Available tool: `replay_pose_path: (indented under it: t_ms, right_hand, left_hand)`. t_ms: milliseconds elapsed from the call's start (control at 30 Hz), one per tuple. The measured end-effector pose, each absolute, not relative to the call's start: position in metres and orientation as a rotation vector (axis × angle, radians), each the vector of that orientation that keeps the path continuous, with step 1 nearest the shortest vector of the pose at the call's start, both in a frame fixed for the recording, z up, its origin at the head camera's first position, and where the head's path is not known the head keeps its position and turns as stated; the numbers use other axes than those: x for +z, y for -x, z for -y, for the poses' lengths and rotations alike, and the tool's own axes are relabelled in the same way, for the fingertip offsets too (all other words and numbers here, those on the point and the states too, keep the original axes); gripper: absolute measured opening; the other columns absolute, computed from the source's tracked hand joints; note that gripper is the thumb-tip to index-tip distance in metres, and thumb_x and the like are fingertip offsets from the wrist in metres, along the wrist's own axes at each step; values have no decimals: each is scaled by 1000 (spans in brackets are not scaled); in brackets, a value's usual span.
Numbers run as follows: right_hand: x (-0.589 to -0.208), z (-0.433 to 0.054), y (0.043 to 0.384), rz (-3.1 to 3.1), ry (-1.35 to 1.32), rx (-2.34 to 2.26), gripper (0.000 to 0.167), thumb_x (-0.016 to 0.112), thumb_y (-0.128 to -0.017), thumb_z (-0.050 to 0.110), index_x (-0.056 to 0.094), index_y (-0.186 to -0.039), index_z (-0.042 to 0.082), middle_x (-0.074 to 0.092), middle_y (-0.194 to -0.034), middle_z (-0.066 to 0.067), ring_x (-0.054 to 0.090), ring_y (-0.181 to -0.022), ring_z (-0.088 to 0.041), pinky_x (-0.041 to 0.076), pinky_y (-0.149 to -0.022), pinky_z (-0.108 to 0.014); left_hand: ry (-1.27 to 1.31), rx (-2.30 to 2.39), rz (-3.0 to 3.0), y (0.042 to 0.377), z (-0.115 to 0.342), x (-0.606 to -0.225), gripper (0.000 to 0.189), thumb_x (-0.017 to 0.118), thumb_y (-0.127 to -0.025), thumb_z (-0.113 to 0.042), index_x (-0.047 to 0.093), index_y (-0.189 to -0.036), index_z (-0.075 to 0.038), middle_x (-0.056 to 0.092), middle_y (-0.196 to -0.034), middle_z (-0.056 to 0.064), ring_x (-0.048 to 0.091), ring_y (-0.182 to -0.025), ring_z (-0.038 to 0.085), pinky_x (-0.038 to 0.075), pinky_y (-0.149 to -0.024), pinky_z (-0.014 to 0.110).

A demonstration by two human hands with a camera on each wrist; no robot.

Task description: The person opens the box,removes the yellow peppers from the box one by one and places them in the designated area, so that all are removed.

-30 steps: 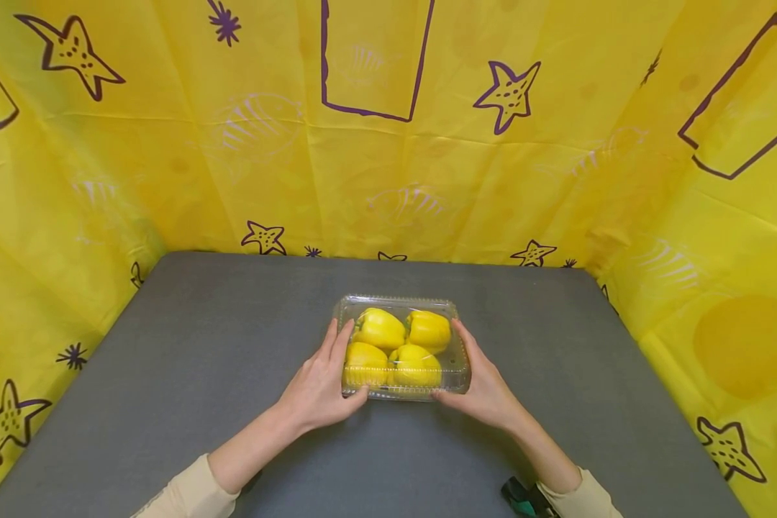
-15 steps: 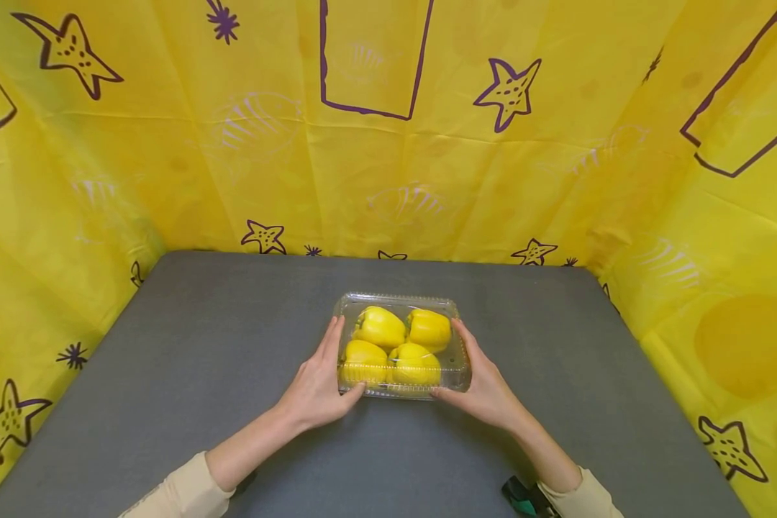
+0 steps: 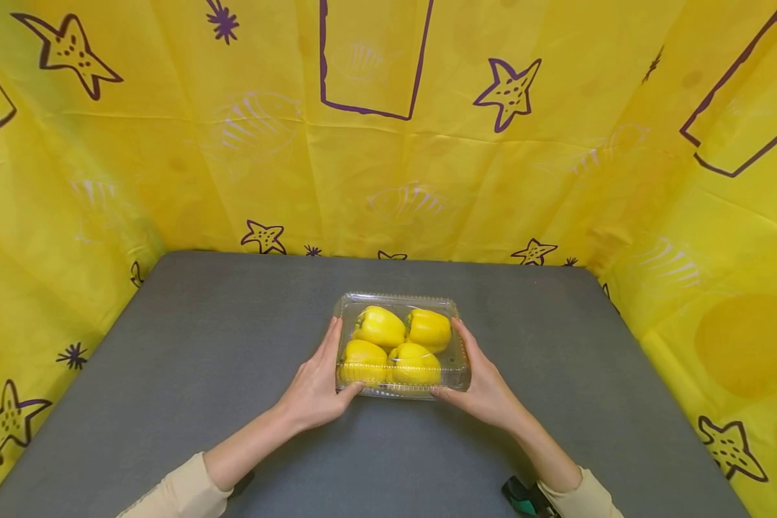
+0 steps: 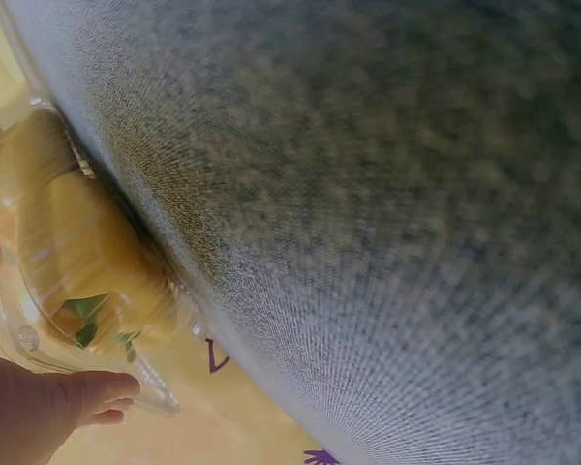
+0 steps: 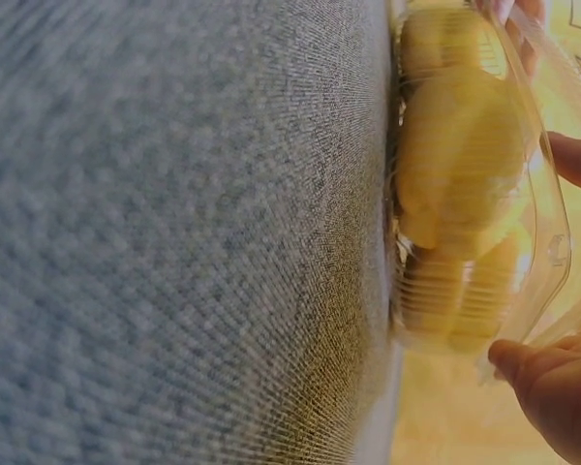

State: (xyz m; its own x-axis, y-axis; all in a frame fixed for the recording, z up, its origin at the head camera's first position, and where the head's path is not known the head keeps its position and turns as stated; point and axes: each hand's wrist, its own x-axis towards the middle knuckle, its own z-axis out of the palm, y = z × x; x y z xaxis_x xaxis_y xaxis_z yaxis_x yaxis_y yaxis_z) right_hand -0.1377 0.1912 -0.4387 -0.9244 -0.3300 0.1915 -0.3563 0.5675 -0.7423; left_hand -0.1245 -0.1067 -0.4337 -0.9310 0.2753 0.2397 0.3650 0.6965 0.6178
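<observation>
A clear plastic clamshell container (image 3: 456,363) sits on the grey table with several yellow bell peppers (image 3: 380,327) inside. Its lid lies over the peppers; whether the rim is fully pressed together cannot be told. My left hand (image 3: 315,385) grips the container's left side, thumb at the front left corner and fingers along the side edge. On the opposite side, my right hand (image 3: 488,385) holds it the same way, thumb on the front rim. Green stems (image 4: 87,315) show through the plastic in the left wrist view. Parts of the fingers are hidden behind the container.
The grey cloth-covered table (image 3: 233,324) extends around the container. A yellow curtain (image 3: 388,158) with starfish drawings encloses the back and both sides. A dark strap (image 3: 524,496) is at the right wrist.
My left fingers have slid off the lid's top to its left edge, and the left thumb has shifted slightly up and left. The container has barely moved. My right hand stays put.
</observation>
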Motion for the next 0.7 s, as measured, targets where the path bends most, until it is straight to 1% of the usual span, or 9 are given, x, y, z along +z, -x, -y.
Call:
replay_pose_path:
  t_ms: [200, 467, 700]
  right_hand:
    - [-440, -192, 138, 2753, -606, 1319, 113, 87, -73, 28, 13, -157, 16, 19, -161, -3, 24, -144, -30, 30, -107, -59]
    - [-440, -192, 139, 2758, -601, 1340, 113, 87, -73, 28, 12, -157, 17, 18, -162, -2, 22, -145, -30, 29, -107, -60]
    - [-441, -193, 139, 2755, -614, 1358, 112, 86, -75, 26, 11, -157, 17, 17, -162, -3, 22, -145, -30, 29, -108, -59]
  left_hand:
    - [566, -1068, 2781, 125, 111, -435, 103, 78, -81, -21, 9, -155, 1, 11, -160, 20, 51, -120, 47, 44, -95, 57]
    - [685, -1070, 2739, 127, 117, -435, 97, 76, -83, -17, 13, -153, 6, 14, -159, 23, 45, -128, 42, 41, -100, 54]
    - [754, -1098, 2722, 128, 122, -436, 94, 75, -84, -12, 14, -152, 8, 14, -158, 24, 42, -131, 40, 39, -102, 51]
